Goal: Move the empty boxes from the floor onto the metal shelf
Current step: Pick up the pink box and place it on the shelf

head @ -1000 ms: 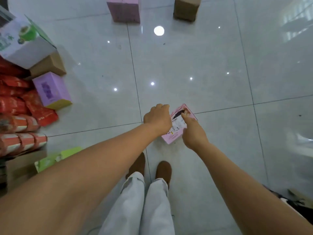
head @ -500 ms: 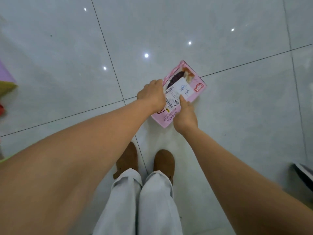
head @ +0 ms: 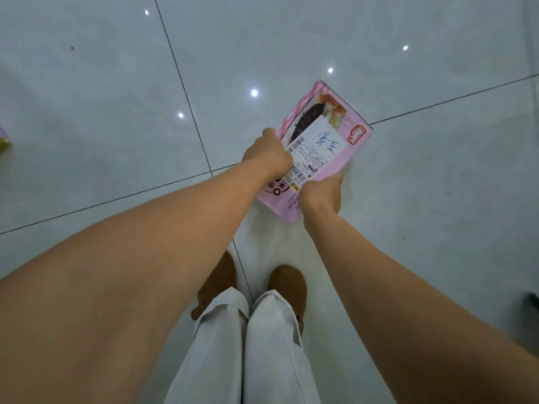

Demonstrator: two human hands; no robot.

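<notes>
- Two hands now grip the pink box (head: 347, 144), centre frame; my right hand (head: 319, 193) has slid under its edge; left hand (head: 267, 157) pinches the side;
- lifting comes next, I judge.

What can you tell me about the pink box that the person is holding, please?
The pink box is flat, rectangular, apparently cardboard, printed with a food picture and a red logo. A white label with barcodes and blue handwriting covers its middle. It lies slanted over the tiled floor; whether it touches is unclear. The left hand grips its left edge, the right hand its near edge.
</notes>
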